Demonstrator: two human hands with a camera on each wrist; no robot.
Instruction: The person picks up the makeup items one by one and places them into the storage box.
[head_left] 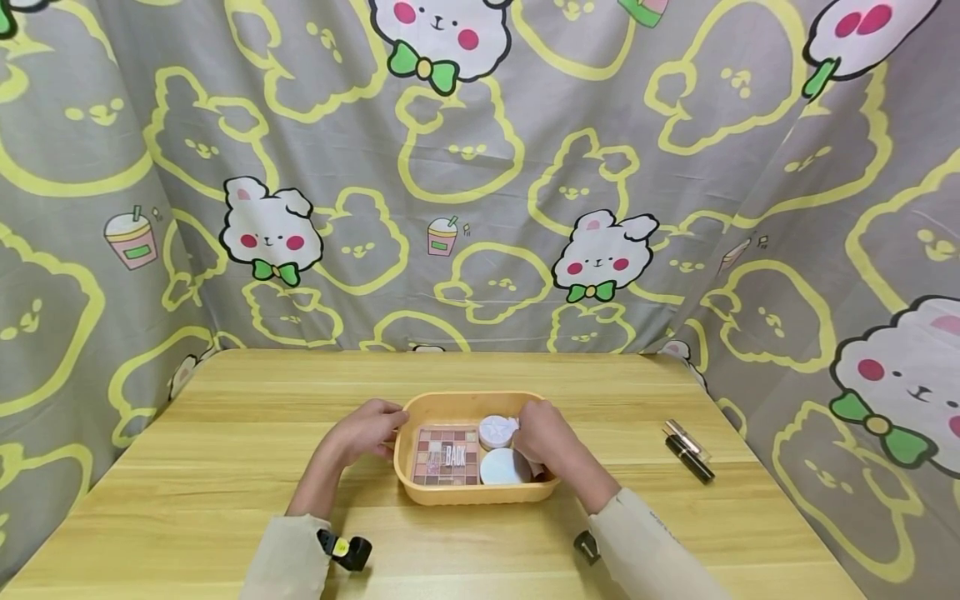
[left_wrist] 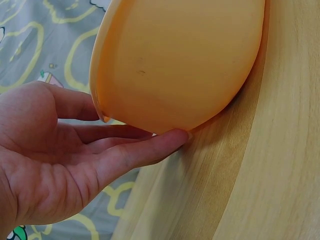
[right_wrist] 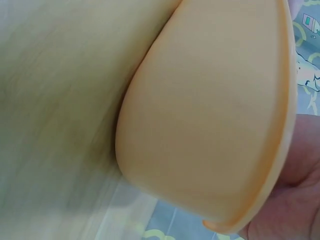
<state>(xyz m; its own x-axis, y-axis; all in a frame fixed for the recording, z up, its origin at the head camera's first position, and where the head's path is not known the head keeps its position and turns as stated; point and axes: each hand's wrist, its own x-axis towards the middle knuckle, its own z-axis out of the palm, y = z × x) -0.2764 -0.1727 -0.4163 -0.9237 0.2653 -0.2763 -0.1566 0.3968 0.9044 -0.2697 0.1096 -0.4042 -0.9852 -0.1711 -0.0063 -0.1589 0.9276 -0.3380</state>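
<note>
Lengthwise, spanning basket [head_left: 480, 495]: touching left end with relaxed left hand [head_left: 366, 432]; at right end, cannot tell grasp of right hand [head_left: 547, 433].

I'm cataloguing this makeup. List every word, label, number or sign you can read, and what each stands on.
"BACK": on the eyeshadow palette.
Lettering beside it on the palette: too blurred to read.
Star, without readable words: on the small round case.
Lettering on the right sleeve: too small to read.
Mark on the yellow sticker: too small.
</note>
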